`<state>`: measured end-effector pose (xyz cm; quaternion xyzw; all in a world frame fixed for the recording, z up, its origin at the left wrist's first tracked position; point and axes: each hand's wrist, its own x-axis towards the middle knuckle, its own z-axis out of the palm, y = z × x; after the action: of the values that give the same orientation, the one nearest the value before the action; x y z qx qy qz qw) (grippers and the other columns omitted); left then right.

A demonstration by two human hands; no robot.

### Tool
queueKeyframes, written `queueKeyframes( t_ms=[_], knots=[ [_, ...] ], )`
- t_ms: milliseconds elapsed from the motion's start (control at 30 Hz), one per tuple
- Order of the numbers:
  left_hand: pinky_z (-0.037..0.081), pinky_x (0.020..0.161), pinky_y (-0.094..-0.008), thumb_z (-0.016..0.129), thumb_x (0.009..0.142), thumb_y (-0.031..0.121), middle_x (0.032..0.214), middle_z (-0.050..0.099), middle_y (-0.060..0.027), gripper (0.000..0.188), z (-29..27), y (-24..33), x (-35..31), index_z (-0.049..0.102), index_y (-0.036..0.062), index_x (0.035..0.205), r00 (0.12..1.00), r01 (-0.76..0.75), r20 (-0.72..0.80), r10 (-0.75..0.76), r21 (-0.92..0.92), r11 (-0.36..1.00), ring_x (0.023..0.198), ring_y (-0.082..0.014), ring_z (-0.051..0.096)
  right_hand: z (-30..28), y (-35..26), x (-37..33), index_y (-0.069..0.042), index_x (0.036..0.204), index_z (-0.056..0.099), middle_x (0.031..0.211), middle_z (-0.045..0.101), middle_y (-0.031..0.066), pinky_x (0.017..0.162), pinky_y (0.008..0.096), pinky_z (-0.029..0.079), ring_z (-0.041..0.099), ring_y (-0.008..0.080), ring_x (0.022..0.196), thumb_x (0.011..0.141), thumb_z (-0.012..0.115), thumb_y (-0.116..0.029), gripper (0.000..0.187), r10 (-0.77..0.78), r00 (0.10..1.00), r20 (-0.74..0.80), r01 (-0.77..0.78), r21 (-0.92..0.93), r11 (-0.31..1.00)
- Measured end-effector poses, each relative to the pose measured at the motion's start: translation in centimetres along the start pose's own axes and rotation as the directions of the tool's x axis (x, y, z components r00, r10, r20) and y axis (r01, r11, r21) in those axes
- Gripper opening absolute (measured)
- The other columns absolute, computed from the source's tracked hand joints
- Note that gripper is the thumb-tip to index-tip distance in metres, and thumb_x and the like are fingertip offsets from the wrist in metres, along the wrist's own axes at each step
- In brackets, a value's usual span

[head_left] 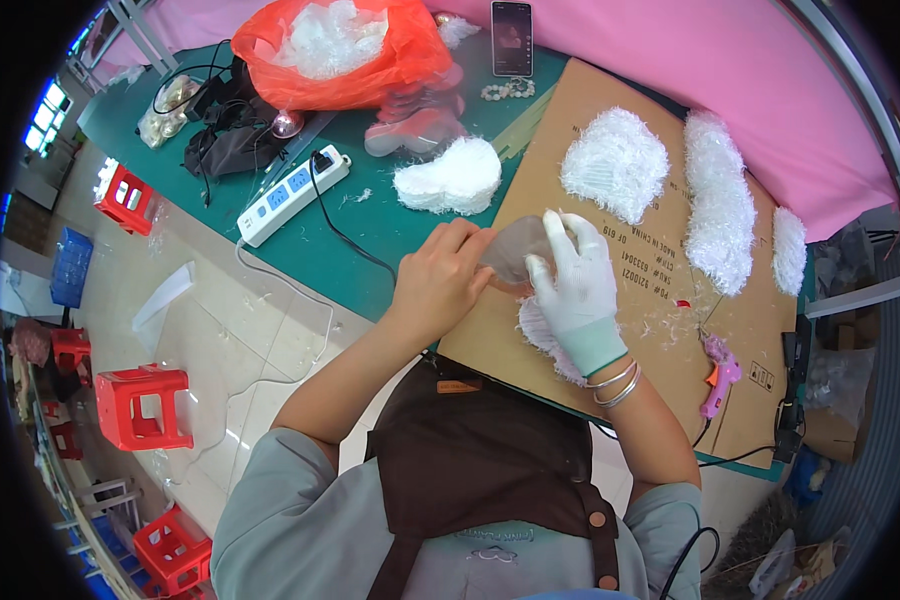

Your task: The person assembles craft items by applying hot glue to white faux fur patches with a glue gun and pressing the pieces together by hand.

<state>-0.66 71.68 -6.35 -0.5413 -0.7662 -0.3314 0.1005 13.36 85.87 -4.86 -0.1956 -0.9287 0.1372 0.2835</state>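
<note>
L grip [438,272]: bare, fingers pinched on L edge of the clear disc [510,250].
R grip [576,285]: white glove — thumb on disc, fingers slightly spread at its R edge, holding it too.
Disc: btwn your hands, over near-L part of cardboard [540,180].
Fuzzy white pc [538,335]: on cardboard, partly under your R hand.
Glue gun [720,378]: pink, on cardboard, R of your R wrist.
Counter [320,240]: green — cardboard on top, pwr strip [295,195] L of it.
</note>
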Motion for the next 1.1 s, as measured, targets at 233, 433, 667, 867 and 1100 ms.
queueKeyframes(
  t_ms=[233, 433, 667, 867, 1100],
  knots=[
    [0.058, 0.063, -0.0367, 0.077, 0.077, 0.011, 0.104, 0.062, -0.0024, 0.04, -0.1, -0.7, -0.3, 0.066, 0.0116, 0.115, 0.999, 0.037, 0.035, -0.039, 0.053, 0.998, 0.096, -0.0209, 0.065, 0.1, 0.3, 0.6, -0.007, 0.101, 0.07, 0.095, 0.067, 0.0082, 0.075, 0.0356, 0.053, 0.065, 0.0249, 0.084, 0.086, 0.074, -0.014, 0.017, 0.039, 0.999, -0.004, -0.038, 0.193, 0.98],
    [0.059, 0.081, -0.0394, 0.081, 0.077, 0.013, 0.113, 0.068, -0.0058, 0.043, 0.9, -2.8, -0.1, 0.068, 0.0086, 0.118, 0.995, -0.044, -0.085, 0.055, 0.133, 0.99, 0.106, -0.0261, 0.065, 1.6, 1.2, 2.0, -0.006, 0.102, 0.073, 0.09, 0.069, 0.0101, 0.073, 0.0359, 0.054, 0.066, 0.0262, 0.075, 0.087, 0.074, -0.017, 0.018, 0.056, 0.998, 0.013, -0.057, 0.211, 0.976],
    [0.057, 0.087, -0.0388, 0.081, 0.077, 0.01, 0.118, 0.07, -0.0093, 0.044, -0.8, -2.7, 0.7, 0.069, 0.0051, 0.119, 0.999, 0.043, -0.002, -0.043, 0.042, 0.998, 0.109, -0.029, 0.065, 2.1, 1.3, 3.4, -0.006, 0.122, 0.07, 0.104, 0.069, 0.0137, 0.079, 0.0375, 0.054, 0.068, 0.029, 0.086, 0.09, 0.071, -0.021, 0.035, 0.053, 0.996, 0.065, -0.063, 0.165, 0.984],
    [0.057, 0.083, -0.0385, 0.08, 0.079, 0.013, 0.11, 0.071, -0.0105, 0.045, -1.0, -2.2, 1.3, 0.066, 0.0038, 0.121, 0.999, 0.006, 0.037, -0.01, 0.096, 0.995, 0.105, -0.0291, 0.066, 2.1, 0.6, 3.0, -0.005, 0.13, 0.063, 0.116, 0.064, 0.0141, 0.083, 0.0395, 0.053, 0.066, 0.0312, 0.098, 0.092, 0.069, -0.02, 0.041, -0.095, 0.994, -0.045, 0.095, -0.011, 0.995],
    [0.056, 0.082, -0.0421, 0.08, 0.08, 0.014, 0.109, 0.068, -0.0127, 0.043, -0.2, -1.0, 2.8, 0.064, 0.0042, 0.119, 0.994, 0.026, 0.104, -0.029, 0.03, 0.999, 0.101, -0.032, 0.066, 1.8, 2.0, 2.5, -0.002, 0.131, 0.061, 0.112, 0.064, 0.0148, 0.08, 0.0376, 0.054, 0.067, 0.0284, 0.094, 0.092, 0.069, -0.016, 0.042, -0.098, 0.991, -0.086, 0.096, -0.026, 0.995]
  ],
)
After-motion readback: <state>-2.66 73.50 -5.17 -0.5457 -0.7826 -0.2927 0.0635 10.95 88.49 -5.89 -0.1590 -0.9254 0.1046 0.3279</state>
